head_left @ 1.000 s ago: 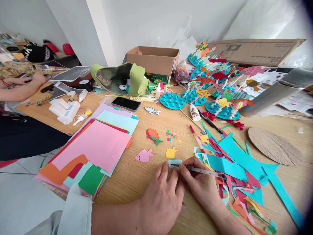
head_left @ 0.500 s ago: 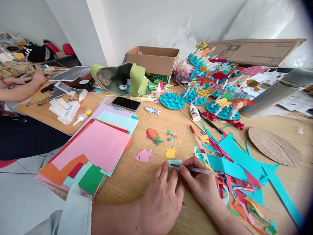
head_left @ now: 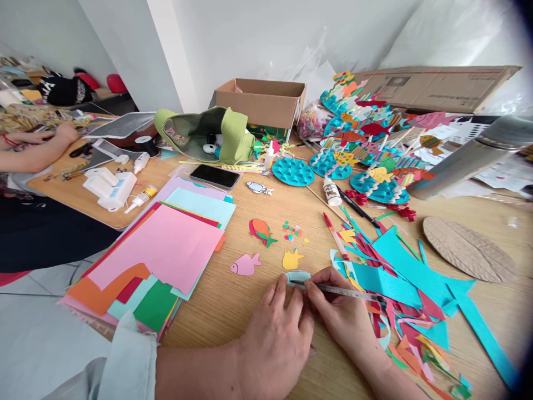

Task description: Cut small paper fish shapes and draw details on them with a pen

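Note:
A pen with a clear barrel (head_left: 345, 290) is pinched in the fingers of my right hand (head_left: 347, 316). Its dark tip points left and meets a small light-blue paper piece (head_left: 298, 276) on the table. My left hand (head_left: 277, 328) lies palm down, fingers stretched out, with its fingertips at the near edge of that piece; the thumb is hidden. Just beyond are a yellow paper fish (head_left: 292, 259) and a pink paper fish (head_left: 245, 264). Farther back are overlapping orange, red and green paper fish (head_left: 261, 229) and small coloured paper dots (head_left: 292, 230).
Stacked coloured paper (head_left: 158, 244) lies left; paper scraps (head_left: 412, 278) cover the right. Farther back are a phone (head_left: 214, 176), glue bottle (head_left: 332, 191), green bag (head_left: 200, 133), blue bases with paper fish (head_left: 378, 189) and metal flask (head_left: 466, 158). Another person's arms (head_left: 37, 147) rest at far left.

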A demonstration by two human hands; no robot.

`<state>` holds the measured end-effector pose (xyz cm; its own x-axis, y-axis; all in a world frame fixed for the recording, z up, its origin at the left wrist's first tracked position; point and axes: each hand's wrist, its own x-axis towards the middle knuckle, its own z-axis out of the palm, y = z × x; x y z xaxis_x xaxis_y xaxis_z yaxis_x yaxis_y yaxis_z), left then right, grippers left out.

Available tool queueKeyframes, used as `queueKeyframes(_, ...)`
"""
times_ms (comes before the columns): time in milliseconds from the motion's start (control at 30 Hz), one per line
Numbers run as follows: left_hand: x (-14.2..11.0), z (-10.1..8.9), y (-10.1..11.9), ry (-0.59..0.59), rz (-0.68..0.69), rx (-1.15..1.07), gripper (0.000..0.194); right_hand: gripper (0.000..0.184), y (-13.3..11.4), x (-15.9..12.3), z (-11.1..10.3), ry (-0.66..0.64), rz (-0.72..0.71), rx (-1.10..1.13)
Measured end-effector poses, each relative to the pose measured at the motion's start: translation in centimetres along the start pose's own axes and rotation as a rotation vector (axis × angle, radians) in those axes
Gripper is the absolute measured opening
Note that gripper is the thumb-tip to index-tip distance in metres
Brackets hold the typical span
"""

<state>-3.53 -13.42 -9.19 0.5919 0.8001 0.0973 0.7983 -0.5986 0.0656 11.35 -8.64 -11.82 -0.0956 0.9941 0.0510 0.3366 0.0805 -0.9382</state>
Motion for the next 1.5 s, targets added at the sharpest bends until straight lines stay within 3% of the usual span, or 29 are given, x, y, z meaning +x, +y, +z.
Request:
queueKeyframes(1200,0.06,-0.16,-0.01,-0.014,-0.002,-0.004,0.058,0.023,0.13,-0.12,0.04,-0.006,0.083,0.062)
queueKeyframes(1500,-0.03,-0.18,0.03,-0.003,0.006,0.013,0.056,0.023,-0.09,-0.12,-0.05,0.009,0.042,0.031)
